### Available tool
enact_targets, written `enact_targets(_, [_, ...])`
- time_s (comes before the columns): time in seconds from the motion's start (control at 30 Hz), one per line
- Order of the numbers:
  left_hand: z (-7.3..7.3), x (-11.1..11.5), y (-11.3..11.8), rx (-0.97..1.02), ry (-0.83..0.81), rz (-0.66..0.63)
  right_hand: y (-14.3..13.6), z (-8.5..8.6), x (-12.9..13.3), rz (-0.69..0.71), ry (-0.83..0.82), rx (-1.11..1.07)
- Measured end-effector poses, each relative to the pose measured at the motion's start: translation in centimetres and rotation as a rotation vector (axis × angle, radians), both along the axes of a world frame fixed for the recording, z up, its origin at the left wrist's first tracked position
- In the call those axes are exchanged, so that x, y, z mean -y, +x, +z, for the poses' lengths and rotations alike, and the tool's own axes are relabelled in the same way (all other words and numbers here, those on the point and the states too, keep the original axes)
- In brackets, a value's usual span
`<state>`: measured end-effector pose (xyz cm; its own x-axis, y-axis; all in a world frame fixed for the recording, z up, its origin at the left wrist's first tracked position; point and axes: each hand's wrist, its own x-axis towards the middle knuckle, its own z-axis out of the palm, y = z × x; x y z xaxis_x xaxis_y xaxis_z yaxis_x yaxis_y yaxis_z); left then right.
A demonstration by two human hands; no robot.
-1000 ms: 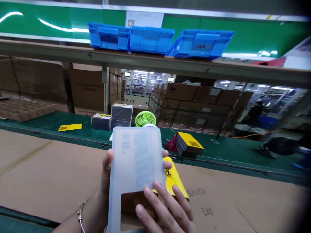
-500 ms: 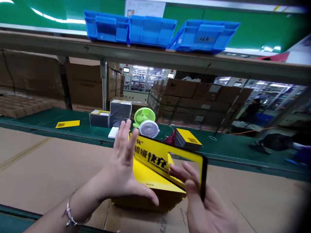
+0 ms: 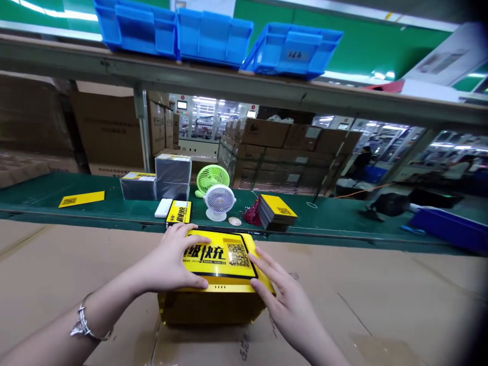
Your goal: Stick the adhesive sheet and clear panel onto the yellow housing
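Note:
A flat black-edged panel point(image 3: 213, 254) with yellow print, black Chinese characters and a QR code lies on top of a yellow box point(image 3: 213, 305). My left hand point(image 3: 171, 259) spans the panel's left part, thumb at its front edge and fingers over the back part, gripping it. At the panel's right end, my right hand point(image 3: 282, 290) holds the corner between thumb and fingers. The box rests on the cardboard surface, its dark front side facing me. Part of the lettering is hidden under my left fingers.
Behind the box stand a white fan point(image 3: 220, 201), a green fan point(image 3: 212, 178), a small yellow-and-black box point(image 3: 179, 212) and a stack of yellow-topped cards point(image 3: 277, 211). Wrapped grey boxes point(image 3: 173, 178) sit farther left. Blue bins point(image 3: 215, 38) line the shelf above.
The panel, tilted up in my right hand before, has come down flat onto the yellow box. My left hand has moved from spread in the air onto the panel. The view has shifted.

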<state>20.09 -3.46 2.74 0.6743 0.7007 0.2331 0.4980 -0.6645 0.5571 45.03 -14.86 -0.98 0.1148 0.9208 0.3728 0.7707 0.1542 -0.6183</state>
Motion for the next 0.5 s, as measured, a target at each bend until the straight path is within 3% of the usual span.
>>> enact_targets(0.33, [-0.2,0.0,1.4,-0.011,-0.041,-0.015,2.2,-1.2,-0.9,0.071,-0.062,-0.382])
enact_targets(0.5, [0.0,-0.1,2.1,-0.079,-0.029,-0.012,2.6,-1.2,-1.0,0.129,-0.099,-0.464])
